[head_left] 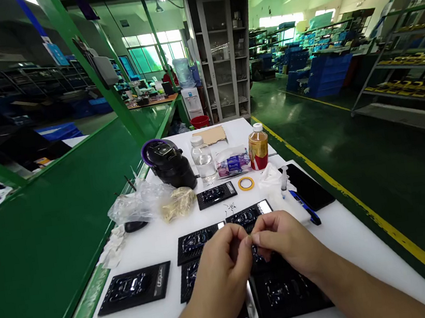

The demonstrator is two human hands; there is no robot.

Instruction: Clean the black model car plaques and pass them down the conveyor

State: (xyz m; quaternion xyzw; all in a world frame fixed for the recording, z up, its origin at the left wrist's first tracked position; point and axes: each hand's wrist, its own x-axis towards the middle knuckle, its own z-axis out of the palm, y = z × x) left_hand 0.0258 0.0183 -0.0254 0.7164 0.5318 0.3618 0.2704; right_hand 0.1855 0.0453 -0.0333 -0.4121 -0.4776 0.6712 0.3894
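My left hand (220, 265) and my right hand (284, 241) meet above the near middle of the white table (358, 254), fingertips pinched together on something too small to make out. Beneath them lie several black trays with moulded parts; one (135, 287) lies to the left, another (198, 240) just beyond my left hand, a third (249, 214) beyond my fingertips, and one (288, 292) under my right wrist. A few tiny wire pieces (230, 208) lie on the table farther back.
Farther back stand a black-and-purple device (168, 164), a clear bottle (202, 159), an amber drink bottle (258, 147), a tape ring (246, 183), crumpled plastic bags (140, 202), a dark phone (308, 185) and a blue pen (305, 208). A green conveyor (51, 243) runs along the left.
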